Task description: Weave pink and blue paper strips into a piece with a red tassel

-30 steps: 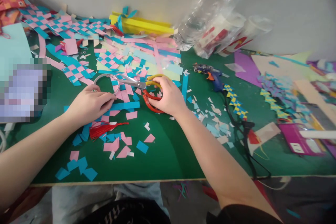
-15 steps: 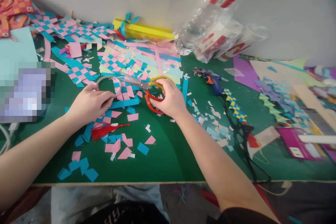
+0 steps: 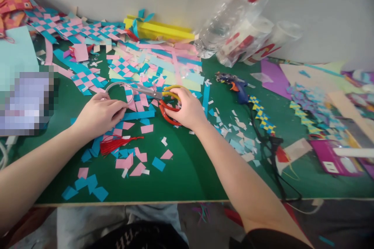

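an open passage across the green tabletop [image 3: 187, 171] is left between the paper scraps [image 3: 138, 169] and the right forearm [image 3: 233, 169]; ahead it is obstructed by the scissors [image 3: 157, 95], rightward by a black cable [image 3: 274, 155].

Top [image 3: 157, 237]'s black with pale lettering [image 3: 126, 238]; right sleeve [image 3: 271, 239] black, short; trousers [image 3: 84, 223] faded grey-blue; left hand [image 3: 97, 114] and right hand [image 3: 191, 109] bare.

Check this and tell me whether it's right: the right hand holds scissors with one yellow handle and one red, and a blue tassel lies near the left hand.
The colour is wrong: the head view shows the tassel near the left hand is red. The right hand does hold the scissors.
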